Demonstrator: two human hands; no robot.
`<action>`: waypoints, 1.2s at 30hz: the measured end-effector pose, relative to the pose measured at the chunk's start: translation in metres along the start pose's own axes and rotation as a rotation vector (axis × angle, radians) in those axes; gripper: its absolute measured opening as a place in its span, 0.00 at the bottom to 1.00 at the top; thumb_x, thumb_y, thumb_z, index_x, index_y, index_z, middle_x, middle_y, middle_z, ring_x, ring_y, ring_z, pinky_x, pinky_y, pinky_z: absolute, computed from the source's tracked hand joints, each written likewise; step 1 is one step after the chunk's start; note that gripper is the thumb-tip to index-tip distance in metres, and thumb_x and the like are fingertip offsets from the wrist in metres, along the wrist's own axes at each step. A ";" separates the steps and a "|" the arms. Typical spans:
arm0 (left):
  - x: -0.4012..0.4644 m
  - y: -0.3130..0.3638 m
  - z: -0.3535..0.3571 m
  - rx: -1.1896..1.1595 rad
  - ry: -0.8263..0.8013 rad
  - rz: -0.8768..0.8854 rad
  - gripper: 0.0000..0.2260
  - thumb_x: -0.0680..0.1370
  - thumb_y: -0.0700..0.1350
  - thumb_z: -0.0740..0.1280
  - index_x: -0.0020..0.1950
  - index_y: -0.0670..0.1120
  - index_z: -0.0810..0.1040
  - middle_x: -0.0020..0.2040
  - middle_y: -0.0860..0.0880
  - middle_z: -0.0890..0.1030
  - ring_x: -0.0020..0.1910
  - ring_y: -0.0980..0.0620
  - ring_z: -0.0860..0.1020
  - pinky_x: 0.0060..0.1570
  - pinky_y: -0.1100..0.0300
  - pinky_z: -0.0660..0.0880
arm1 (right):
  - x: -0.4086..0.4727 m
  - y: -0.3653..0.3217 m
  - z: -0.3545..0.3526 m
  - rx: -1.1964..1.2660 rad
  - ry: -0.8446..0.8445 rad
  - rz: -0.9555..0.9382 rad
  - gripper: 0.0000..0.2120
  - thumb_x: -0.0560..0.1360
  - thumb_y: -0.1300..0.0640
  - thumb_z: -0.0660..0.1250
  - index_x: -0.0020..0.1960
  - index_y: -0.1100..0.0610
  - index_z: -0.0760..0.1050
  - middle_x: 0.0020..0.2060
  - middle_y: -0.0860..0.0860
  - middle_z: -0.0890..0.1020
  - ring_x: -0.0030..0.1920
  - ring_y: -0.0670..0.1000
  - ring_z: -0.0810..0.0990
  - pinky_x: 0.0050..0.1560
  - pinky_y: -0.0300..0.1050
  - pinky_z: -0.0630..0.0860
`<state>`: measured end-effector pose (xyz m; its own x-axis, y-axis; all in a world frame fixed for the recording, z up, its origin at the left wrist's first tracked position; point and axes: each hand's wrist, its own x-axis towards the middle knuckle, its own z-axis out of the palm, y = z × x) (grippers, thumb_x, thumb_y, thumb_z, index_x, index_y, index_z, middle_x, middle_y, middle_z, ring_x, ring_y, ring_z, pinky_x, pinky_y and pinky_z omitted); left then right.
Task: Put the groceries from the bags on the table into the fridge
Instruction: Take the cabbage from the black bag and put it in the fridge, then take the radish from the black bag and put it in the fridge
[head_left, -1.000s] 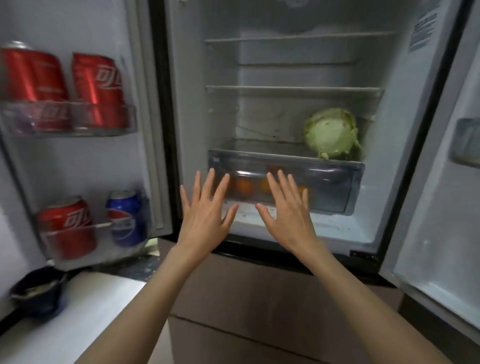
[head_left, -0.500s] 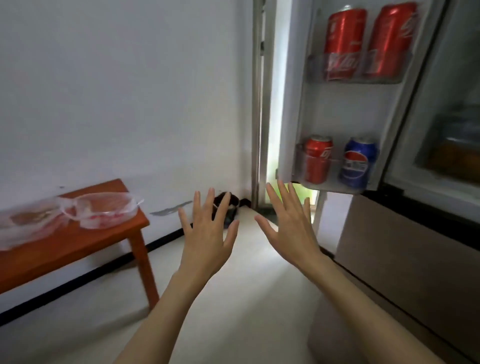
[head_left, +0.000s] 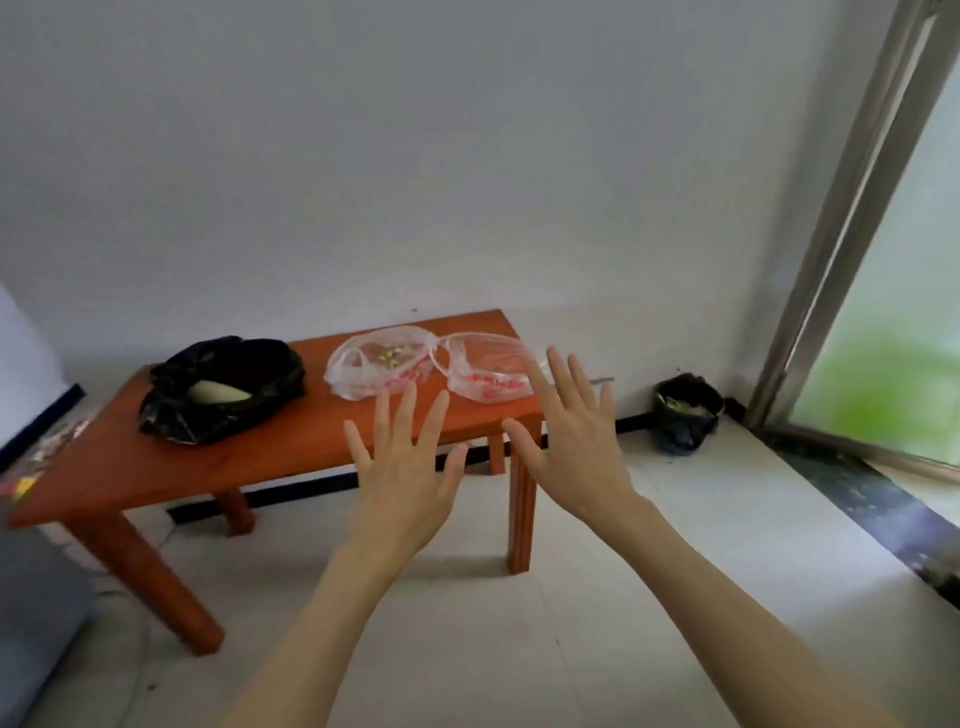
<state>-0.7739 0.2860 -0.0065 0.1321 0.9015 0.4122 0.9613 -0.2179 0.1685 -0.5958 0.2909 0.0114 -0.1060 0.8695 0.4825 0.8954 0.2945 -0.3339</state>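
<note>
Thin clear plastic, printed in red, makes up the two bags (head_left: 431, 369) that sit side by side at the far right end of the orange-brown counter (head_left: 291, 457), their handles slack and their mouths open upward. The left one (head_left: 382, 366) holds something small and greenish; what is in the right one (head_left: 488, 371) I cannot make out. Further left on the same counter, well apart from them, a black bag (head_left: 223, 389) lies crumpled open with a pale, long vegetable (head_left: 218, 392) showing in its mouth, its length running roughly along the counter. The hands are both empty, fingers straight and spread, palms turned away toward the counter, holding nothing. The clear bags lie straight ahead of them and a little beyond: the right hand (head_left: 569, 449) is raised in front of the right bag, and the left hand (head_left: 405, 475) is just below the left one, so each hand looks to have a bag in its own line, while the black bag would ask for a reach off to the left. I would judge the next move to be a reach forward and down into one of the clear bags. On the floor by the wall, right of the counter, stands a small dark bin (head_left: 685, 413), and beyond it a window frame (head_left: 831, 218) runs up the right side.
</note>
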 end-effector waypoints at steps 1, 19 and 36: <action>0.005 -0.015 0.005 0.013 -0.001 -0.024 0.32 0.73 0.64 0.36 0.76 0.55 0.46 0.78 0.48 0.43 0.75 0.48 0.36 0.69 0.39 0.36 | 0.012 -0.006 0.014 0.004 -0.013 -0.023 0.33 0.77 0.39 0.51 0.77 0.50 0.46 0.77 0.53 0.50 0.77 0.54 0.44 0.73 0.60 0.43; 0.102 -0.252 0.063 0.061 -0.038 -0.504 0.33 0.73 0.65 0.40 0.76 0.53 0.52 0.78 0.45 0.50 0.76 0.43 0.43 0.70 0.38 0.42 | 0.227 -0.112 0.249 0.144 -0.309 -0.371 0.32 0.78 0.40 0.52 0.77 0.52 0.49 0.77 0.53 0.48 0.77 0.55 0.42 0.73 0.60 0.44; 0.217 -0.526 0.132 0.022 -0.269 -0.513 0.27 0.80 0.57 0.53 0.77 0.53 0.49 0.78 0.46 0.46 0.76 0.45 0.40 0.72 0.42 0.42 | 0.378 -0.249 0.484 0.218 -0.509 -0.288 0.31 0.79 0.43 0.55 0.77 0.51 0.48 0.77 0.52 0.50 0.77 0.53 0.42 0.74 0.55 0.39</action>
<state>-1.2192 0.6457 -0.1241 -0.2981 0.9537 0.0406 0.9230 0.2771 0.2671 -1.0680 0.7387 -0.1151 -0.5712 0.8072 0.1490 0.6970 0.5729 -0.4312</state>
